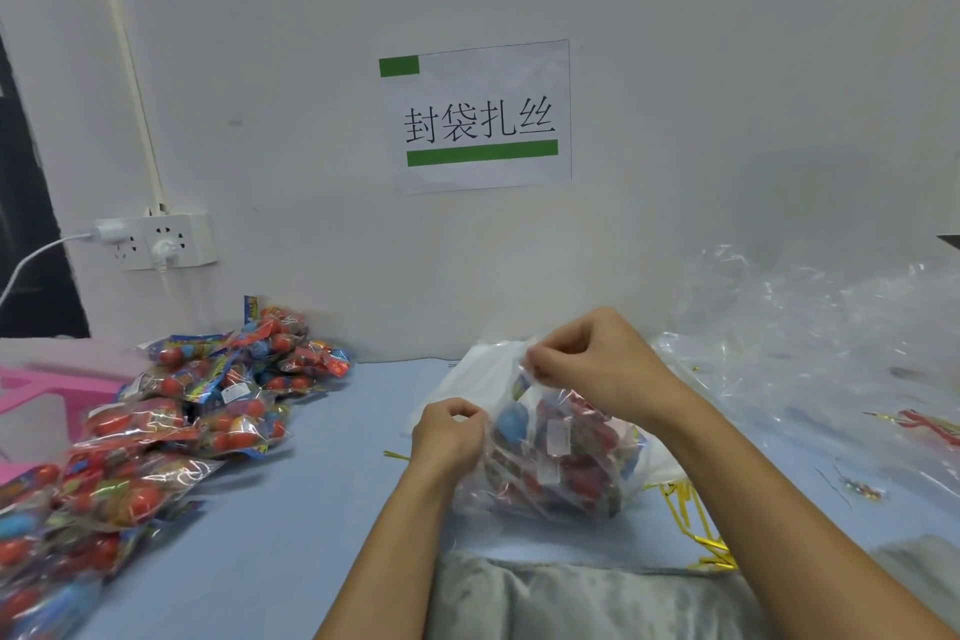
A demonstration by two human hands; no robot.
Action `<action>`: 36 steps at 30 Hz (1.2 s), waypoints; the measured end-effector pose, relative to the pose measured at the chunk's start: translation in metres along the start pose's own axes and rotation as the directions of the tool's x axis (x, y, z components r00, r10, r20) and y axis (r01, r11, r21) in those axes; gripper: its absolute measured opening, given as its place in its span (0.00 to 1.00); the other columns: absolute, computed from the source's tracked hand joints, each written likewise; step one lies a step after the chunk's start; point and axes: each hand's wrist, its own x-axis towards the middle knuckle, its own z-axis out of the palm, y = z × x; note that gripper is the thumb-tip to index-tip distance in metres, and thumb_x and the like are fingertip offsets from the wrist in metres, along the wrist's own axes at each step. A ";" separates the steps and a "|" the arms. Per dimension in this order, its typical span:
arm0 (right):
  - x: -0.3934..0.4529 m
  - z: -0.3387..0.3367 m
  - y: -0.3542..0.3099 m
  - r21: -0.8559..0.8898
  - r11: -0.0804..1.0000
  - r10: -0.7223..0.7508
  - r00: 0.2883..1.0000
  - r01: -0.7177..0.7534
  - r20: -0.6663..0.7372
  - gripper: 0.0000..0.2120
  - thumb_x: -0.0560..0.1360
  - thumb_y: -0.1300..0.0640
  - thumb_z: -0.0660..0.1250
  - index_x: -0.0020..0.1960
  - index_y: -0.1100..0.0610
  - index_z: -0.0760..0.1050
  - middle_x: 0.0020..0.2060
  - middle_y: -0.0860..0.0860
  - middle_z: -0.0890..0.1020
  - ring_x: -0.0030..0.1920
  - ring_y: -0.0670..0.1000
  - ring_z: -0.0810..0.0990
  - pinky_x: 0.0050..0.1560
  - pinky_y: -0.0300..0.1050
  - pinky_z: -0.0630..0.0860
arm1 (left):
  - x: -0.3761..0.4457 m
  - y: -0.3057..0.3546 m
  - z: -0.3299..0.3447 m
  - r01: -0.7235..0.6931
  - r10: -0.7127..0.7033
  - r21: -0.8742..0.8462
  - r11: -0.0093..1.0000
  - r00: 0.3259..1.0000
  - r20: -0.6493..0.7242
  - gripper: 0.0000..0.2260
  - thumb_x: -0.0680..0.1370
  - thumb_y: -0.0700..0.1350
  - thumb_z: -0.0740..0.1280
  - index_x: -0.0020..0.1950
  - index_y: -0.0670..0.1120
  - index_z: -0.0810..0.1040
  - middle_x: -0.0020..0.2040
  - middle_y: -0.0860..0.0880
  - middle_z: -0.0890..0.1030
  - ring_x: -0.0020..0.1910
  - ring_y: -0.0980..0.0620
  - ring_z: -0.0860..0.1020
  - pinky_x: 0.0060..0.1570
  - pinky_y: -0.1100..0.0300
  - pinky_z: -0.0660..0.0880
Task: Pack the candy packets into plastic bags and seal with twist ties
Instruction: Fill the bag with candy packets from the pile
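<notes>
Left hand (451, 426): fingers curled, pinching the plastic bag's (545, 463) left rim.
Right hand (587, 361): raised, pinching the bag's mouth.
Bag: one, on the counter (322, 499), holding candy packets.
Loose packets (171, 421): one pile, left; uncountable.
Twist ties (696, 520): gold bundle, right of bag.

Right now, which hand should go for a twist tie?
Right, probably. The gold twist ties lie right of the plastic bag, under the right hand's forearm. The left hand already pinches the bag's mouth and could keep it gathered.

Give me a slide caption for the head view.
Both hands, left hand and right hand, pinch the mouth of a candy-filled plastic bag beside loose candy packets.
</notes>
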 end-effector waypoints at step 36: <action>0.004 0.014 0.011 -0.152 0.985 0.085 0.996 -0.081 0.019 0.17 0.69 0.67 0.60 0.46 0.45 0.68 0.33 0.45 0.77 0.35 0.50 0.74 0.38 0.46 0.71 | -0.009 0.020 -0.008 -0.311 0.334 -0.307 0.900 0.942 0.027 0.07 0.81 0.50 0.68 0.46 0.58 0.84 0.51 0.57 0.83 0.53 0.63 0.79 0.46 0.66 0.73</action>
